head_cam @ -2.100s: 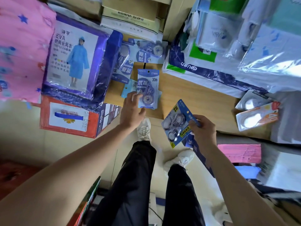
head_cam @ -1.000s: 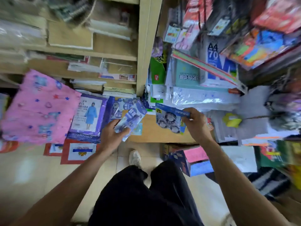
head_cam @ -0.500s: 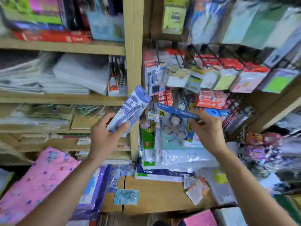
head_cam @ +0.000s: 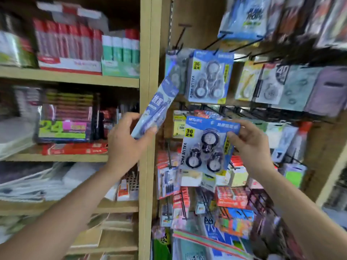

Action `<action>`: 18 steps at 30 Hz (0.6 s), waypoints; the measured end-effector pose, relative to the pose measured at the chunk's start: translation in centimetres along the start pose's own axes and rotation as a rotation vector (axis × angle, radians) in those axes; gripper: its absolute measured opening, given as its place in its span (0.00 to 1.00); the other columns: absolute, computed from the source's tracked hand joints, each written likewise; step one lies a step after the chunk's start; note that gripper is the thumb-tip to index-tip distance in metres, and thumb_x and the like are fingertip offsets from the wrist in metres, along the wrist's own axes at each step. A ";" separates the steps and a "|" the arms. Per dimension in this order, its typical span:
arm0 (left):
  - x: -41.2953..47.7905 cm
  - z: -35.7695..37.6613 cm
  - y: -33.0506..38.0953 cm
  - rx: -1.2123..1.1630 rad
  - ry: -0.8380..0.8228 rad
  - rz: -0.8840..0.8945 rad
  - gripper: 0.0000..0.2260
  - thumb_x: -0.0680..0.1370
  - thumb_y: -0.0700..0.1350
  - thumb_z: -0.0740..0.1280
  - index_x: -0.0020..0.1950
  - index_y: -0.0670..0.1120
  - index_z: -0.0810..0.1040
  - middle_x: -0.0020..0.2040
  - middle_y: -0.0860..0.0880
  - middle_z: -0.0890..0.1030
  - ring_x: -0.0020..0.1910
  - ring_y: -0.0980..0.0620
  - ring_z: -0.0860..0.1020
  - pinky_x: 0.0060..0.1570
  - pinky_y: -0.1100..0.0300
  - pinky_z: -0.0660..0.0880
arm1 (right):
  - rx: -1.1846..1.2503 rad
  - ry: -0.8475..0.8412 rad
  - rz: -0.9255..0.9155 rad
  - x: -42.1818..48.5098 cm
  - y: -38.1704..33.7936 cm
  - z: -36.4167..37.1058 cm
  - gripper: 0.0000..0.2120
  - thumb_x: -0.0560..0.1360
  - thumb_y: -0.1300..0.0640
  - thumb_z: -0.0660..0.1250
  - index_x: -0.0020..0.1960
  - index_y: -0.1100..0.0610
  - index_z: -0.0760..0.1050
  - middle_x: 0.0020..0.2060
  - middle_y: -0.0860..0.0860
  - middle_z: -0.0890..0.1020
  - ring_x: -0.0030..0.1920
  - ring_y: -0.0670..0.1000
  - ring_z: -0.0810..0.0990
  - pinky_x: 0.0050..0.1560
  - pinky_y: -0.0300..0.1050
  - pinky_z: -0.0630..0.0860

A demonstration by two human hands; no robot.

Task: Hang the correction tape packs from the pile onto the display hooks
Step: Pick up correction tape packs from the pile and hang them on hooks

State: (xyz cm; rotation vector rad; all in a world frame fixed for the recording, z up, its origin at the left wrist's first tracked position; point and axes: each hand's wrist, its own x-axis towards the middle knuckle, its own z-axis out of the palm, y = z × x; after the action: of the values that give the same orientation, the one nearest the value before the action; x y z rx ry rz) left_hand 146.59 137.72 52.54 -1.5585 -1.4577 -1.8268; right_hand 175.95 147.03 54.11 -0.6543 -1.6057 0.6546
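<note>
Head view, facing the hooks: the left hand (head_cam: 125, 141) grips a slim correction tape pack (head_cam: 155, 109), tilted in front of the wooden upright (head_cam: 148, 44). The right hand (head_cam: 249, 143) pinches a three-roll value pack (head_cam: 204, 147) below an identical hanging pack (head_cam: 208, 77).
</note>
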 end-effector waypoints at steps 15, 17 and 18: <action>15.7 7.5 1.0 0.224 0.316 0.426 0.14 0.74 0.52 0.75 0.51 0.43 0.79 0.43 0.46 0.80 0.44 0.44 0.76 0.40 0.51 0.71 | -0.220 0.143 -0.160 17.2 -8.6 -0.9 0.10 0.78 0.64 0.69 0.57 0.54 0.78 0.42 0.55 0.86 0.41 0.58 0.83 0.43 0.53 0.82; 16.0 8.5 0.2 0.309 0.351 0.498 0.14 0.75 0.53 0.74 0.49 0.43 0.79 0.41 0.47 0.80 0.42 0.44 0.76 0.42 0.51 0.68 | -0.257 0.141 -0.157 18.8 -8.6 -0.5 0.12 0.78 0.64 0.69 0.56 0.50 0.76 0.38 0.55 0.83 0.38 0.60 0.80 0.40 0.46 0.79; 16.0 8.8 -0.1 0.341 0.370 0.528 0.13 0.76 0.53 0.73 0.48 0.43 0.79 0.40 0.47 0.80 0.41 0.44 0.75 0.42 0.52 0.67 | -0.269 0.142 -0.154 19.4 -8.6 -0.3 0.13 0.78 0.64 0.69 0.57 0.50 0.76 0.37 0.52 0.80 0.36 0.55 0.78 0.39 0.41 0.77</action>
State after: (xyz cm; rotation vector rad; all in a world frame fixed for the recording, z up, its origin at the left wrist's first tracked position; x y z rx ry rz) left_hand 145.65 150.69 65.33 -1.2064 -0.9994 -1.3758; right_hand 173.48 155.38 73.45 -0.7470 -1.6063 0.2741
